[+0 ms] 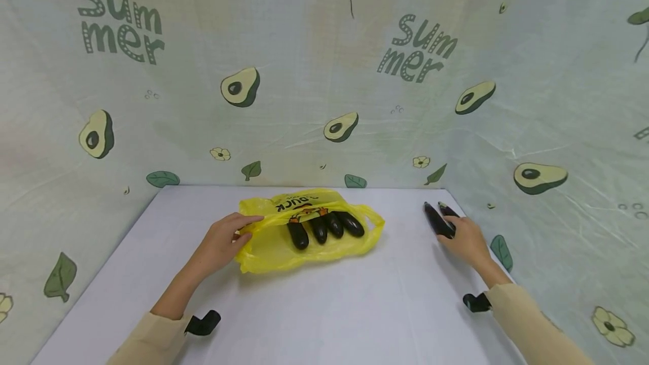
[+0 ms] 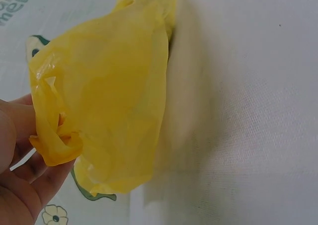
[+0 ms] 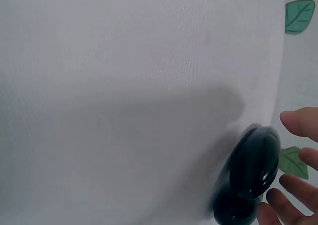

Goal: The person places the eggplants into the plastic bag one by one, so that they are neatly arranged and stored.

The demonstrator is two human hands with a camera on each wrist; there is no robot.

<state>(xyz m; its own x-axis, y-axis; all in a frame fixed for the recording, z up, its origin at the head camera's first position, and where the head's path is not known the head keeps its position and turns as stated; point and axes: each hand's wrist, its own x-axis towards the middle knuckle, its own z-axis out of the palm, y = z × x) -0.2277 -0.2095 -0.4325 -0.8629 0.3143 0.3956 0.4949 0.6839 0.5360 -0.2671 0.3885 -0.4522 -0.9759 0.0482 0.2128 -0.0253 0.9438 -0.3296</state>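
head view: i see the left hand point(image 1: 223, 241) pinching the left edge of a yellow bag point(image 1: 274, 256) on the table point(image 1: 329, 308), four eggplants point(image 1: 319, 231) lying in its mouth; the right hand point(image 1: 466, 244), fingers parted, gripping nothing, is right by two more eggplants point(image 1: 437, 220).

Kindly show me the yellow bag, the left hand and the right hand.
Yellow bag point(image 1: 272, 249): head view, bare lower layer.
Left hand point(image 1: 220, 242): head view, back of hand.
Right hand point(image 1: 466, 243): head view, back of hand.
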